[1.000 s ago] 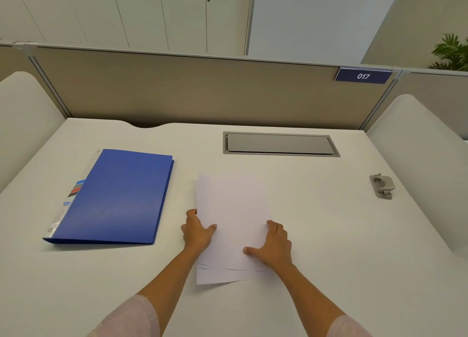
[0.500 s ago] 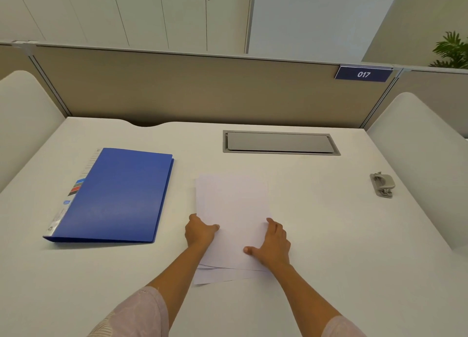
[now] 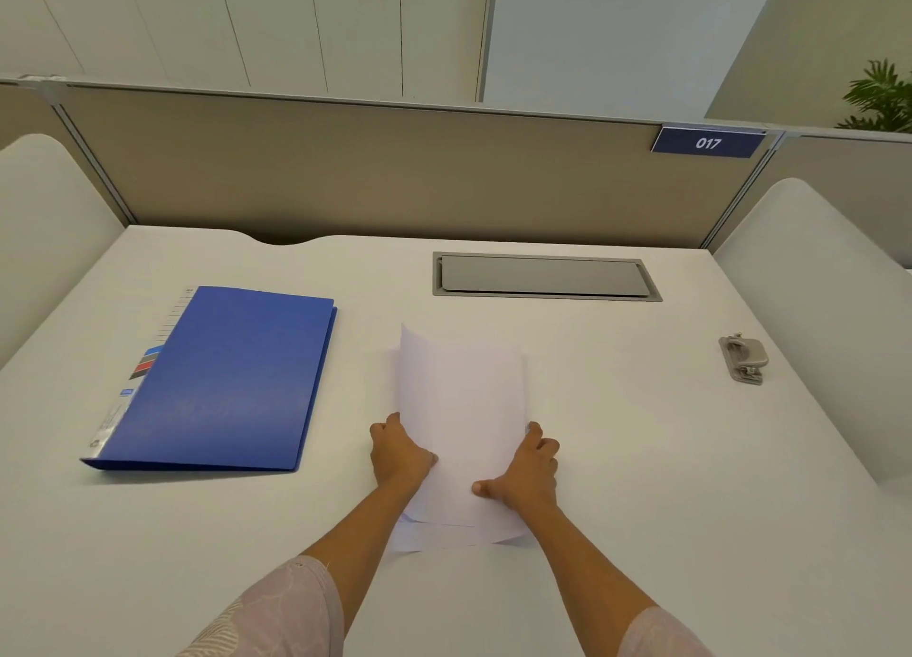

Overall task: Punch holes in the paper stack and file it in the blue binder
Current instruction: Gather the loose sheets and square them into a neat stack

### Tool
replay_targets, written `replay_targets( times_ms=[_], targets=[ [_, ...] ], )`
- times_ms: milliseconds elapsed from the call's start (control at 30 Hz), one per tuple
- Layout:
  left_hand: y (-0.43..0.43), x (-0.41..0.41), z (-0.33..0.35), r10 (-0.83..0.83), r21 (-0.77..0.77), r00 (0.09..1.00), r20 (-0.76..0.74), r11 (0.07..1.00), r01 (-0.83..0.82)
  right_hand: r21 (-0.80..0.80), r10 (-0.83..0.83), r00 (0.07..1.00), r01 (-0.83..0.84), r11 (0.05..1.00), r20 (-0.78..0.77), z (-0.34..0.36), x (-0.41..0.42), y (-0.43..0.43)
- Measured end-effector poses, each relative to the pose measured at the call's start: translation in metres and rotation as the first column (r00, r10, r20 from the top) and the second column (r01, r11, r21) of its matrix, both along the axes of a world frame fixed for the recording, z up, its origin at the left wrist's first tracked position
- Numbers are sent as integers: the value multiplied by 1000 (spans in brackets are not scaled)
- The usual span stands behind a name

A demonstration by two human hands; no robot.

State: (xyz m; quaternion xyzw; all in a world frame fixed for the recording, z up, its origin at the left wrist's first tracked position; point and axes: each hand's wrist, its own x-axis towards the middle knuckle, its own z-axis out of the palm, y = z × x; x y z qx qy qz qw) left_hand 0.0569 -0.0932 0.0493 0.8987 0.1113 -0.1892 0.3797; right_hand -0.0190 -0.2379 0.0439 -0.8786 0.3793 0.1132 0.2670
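A thin stack of white paper (image 3: 461,409) is in the middle of the white desk (image 3: 641,483), its far end lifted and curved upward, its near end uneven. My left hand (image 3: 397,454) grips its left edge and my right hand (image 3: 525,469) grips its right edge, thumb on top. The blue binder (image 3: 222,380) lies closed and flat to the left, apart from the paper. A small grey hole punch (image 3: 742,358) sits far right on the desk, away from both hands.
A grey cable hatch (image 3: 545,276) is set into the desk behind the paper. A beige partition (image 3: 370,172) with a "017" sign (image 3: 708,142) closes the far edge. White curved side panels (image 3: 809,281) flank the desk on the left and right.
Both hands have closed on the sides of the paper stack, and its far end has risen off the desk and bowed. Binder and punch have not moved.
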Motion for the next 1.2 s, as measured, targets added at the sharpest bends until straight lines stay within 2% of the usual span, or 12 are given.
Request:
replay_targets(
  times_ms=[167, 333, 467, 600, 700, 767, 833, 967, 1033, 1100, 1167, 1200],
  targets=[
    [2, -1, -7, 57, -102, 998, -18, 993, -58, -80, 114, 993, -115, 990, -15, -3, 0, 0],
    [3, -2, -10, 19, 32, 1000, -22, 999, -19, -78, 198, 973, -190, 979, 116, 2, -3, -9],
    [6, -1, -11, -1, 91, 1000, 2, 996, 1, -122, -6, 948, 48, 991, 319, 11, -1, -22],
    [9, 1, -12, -33, 115, 999, 20, 993, 30, 80, -87, 928, 62, 995, 362, 19, 7, -35],
    [10, 1, -13, -51, 133, 999, 18, 990, 48, 316, -71, 961, -18, 949, 266, 18, 12, -41],
    [11, 1, -12, -62, 140, 998, 15, 988, 59, 342, 14, 980, -84, 936, 201, 15, 12, -41],
    [12, 1, -11, -66, 141, 998, 6, 988, 64, 321, 44, 972, -119, 940, 231, 12, 12, -40],
    [16, 8, -5, -60, 191, 998, -36, 979, 66, 510, -113, 934, -82, 856, 340, 16, 7, -41],
    [21, 15, 3, 3, 68, 999, -45, 998, 0, 600, -188, 911, -77, 797, 366, 19, 3, -44],
    [29, 24, 15, 76, -215, 997, -34, 973, -82, 696, -260, 889, -87, 713, 377, 25, -2, -47],
    [38, 32, 31, 94, -501, 995, -33, 860, -98, 747, -277, 874, -135, 651, 399, 31, -8, -52],
    [41, 35, 39, 80, -581, 996, -36, 809, -86, 755, -270, 869, -162, 636, 414, 34, -10, -54]
  ],
)
